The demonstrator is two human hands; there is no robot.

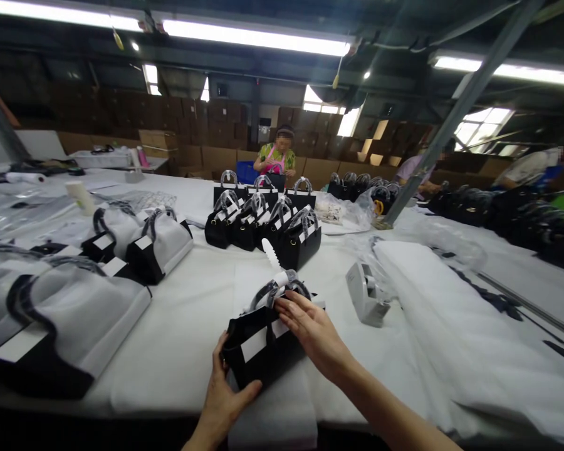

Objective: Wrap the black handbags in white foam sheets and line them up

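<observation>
A black handbag [263, 354] stands on the white-covered table in front of me, tilted a little, with white paper strips along its top. My left hand [228, 394] grips its left end, thumb on the near face and fingers round the side. My right hand [310, 329] lies across the top by the handles, fingers stretched out and touching the bag. Clear plastic wraps the handles [266, 291], and a white serrated strip [271, 254] sticks up behind them. Part of the bag is hidden by my right hand. A sheet of white foam [272, 419] lies beneath it.
Several black handbags [301, 247] stand in rows ahead; more, wrapped in white, [87, 319] stand at left. A grey tape dispenser [364, 294] and a stack of white foam sheets [427, 313] lie to the right. Co-workers [276, 153] work beyond, past a slanted metal post [451, 119].
</observation>
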